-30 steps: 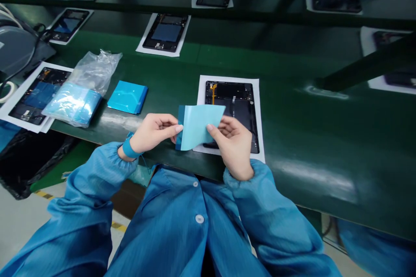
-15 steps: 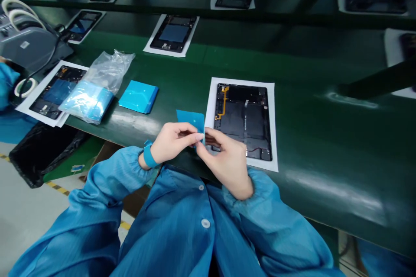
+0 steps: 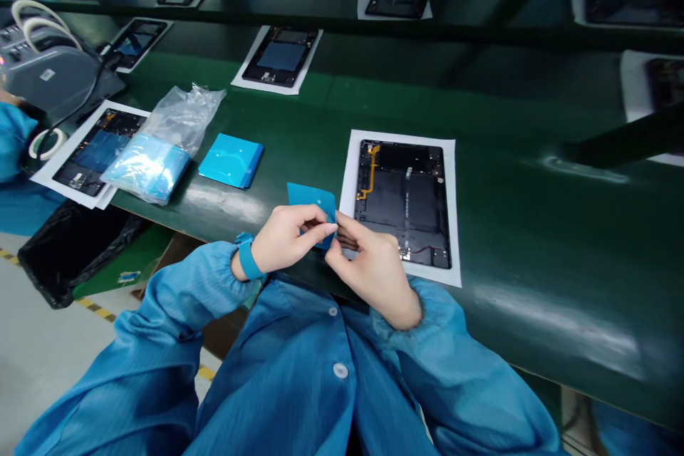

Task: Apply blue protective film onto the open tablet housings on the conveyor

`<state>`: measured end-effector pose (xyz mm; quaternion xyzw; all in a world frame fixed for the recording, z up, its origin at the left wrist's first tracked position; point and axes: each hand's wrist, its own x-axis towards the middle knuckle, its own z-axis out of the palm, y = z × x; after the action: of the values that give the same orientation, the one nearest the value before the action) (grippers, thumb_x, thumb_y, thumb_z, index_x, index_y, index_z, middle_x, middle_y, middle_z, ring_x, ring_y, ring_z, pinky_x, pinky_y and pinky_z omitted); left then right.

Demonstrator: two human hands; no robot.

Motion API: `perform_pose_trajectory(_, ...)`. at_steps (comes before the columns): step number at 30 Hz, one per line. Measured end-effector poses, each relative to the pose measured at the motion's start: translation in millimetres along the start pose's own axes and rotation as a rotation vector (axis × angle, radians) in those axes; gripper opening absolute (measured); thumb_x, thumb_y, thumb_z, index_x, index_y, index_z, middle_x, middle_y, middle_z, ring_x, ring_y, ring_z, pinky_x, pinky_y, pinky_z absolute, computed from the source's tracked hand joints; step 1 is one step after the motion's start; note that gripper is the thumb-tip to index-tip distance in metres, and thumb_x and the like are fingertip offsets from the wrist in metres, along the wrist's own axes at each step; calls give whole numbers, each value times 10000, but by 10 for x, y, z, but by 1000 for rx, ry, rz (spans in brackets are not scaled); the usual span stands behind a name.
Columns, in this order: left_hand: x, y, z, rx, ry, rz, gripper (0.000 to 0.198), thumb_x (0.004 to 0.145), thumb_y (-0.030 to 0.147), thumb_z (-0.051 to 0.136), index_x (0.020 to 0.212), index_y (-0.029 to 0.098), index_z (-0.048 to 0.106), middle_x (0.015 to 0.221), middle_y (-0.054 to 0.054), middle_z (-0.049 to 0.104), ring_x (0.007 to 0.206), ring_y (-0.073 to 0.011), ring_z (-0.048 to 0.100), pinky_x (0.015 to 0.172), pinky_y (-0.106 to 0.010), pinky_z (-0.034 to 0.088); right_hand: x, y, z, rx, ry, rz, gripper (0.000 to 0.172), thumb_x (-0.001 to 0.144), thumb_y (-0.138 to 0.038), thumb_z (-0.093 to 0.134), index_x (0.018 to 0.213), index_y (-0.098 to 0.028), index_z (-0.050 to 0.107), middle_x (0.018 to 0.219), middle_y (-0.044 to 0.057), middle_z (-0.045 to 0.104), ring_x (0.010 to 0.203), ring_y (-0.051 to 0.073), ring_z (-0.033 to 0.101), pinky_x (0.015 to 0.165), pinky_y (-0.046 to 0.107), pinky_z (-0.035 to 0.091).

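A thin blue film sheet point(image 3: 304, 195) is held upright in front of me, above the bench's near edge. My left hand point(image 3: 291, 234) pinches it near its right edge between thumb and fingers. At that same edge my right hand point(image 3: 374, 263) is closed, thumb and fingertips meeting on the sheet. Just beyond the right hand lies an open black tablet housing point(image 3: 427, 199) with an orange flex cable, resting on a white paper sheet point(image 3: 453, 242). To the left of my hands is a stack of blue film sheets point(image 3: 229, 159).
A clear plastic bag point(image 3: 154, 157) of blue sheets partly covers another tablet point(image 3: 90, 157) at left. Farther back lies a tablet on paper point(image 3: 281, 57). A grey machine point(image 3: 58, 78), a tape roll point(image 3: 49, 144) and a dark post point(image 3: 630, 135) flank the green bench point(image 3: 534, 228).
Both hands stay pinched on the blue sheet at its edge, with only small finger movement. The tablets in the farther row have shifted slightly left. The view has moved a little.
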<state>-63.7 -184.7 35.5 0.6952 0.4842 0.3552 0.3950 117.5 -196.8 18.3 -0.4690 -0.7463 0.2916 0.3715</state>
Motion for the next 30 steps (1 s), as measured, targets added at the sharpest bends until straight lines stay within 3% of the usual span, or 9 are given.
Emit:
perform_pose_trajectory(3,-10,-5,-1,76,15,40,260,986,353,625,800,172,639,713,15,684,629,-100,623,624,-212,497,5,25,58,-121,61,-71,465,870,-157,543,1297,-162,724,943,56,828,700,171,772,723,261,633)
perform_pose_trajectory(8,-8,-31,-22,228,55,180,246,1014,306,600,807,178,634,724,3,679,646,-115,635,636,-221,492,33,79,97,-243,73,-199,527,899,-121,479,1395,-138,656,1075,86,822,777,178,783,770,268,638)
perform_pose_trajectory(14,39,-21,-46,318,32,285,160,1008,226,591,880,164,663,742,-6,685,645,-120,626,636,-226,481,80,45,49,-269,20,-164,553,869,-98,476,1392,-116,656,1070,90,821,766,187,778,753,282,632)
perform_pose_trajectory(18,61,-12,-65,320,42,264,138,1000,230,597,896,161,656,750,-3,680,649,-117,619,627,-225,479,89,4,61,-282,48,-97,439,907,-124,504,1292,-149,712,1107,80,817,898,218,793,800,306,620)
perform_pose_trajectory(22,74,-6,-93,294,37,207,177,1001,269,580,865,172,637,746,-7,667,662,-128,629,633,-237,493,72,14,69,-307,57,-91,274,1001,-204,511,1103,-154,761,968,75,819,831,215,782,756,303,589)
perform_pose_trajectory(30,119,-47,-300,325,-85,73,225,993,349,558,878,179,652,736,-18,689,667,-154,644,636,-274,484,104,94,-41,-352,27,-37,263,1024,-236,492,1045,-162,744,995,102,806,878,223,762,787,314,566)
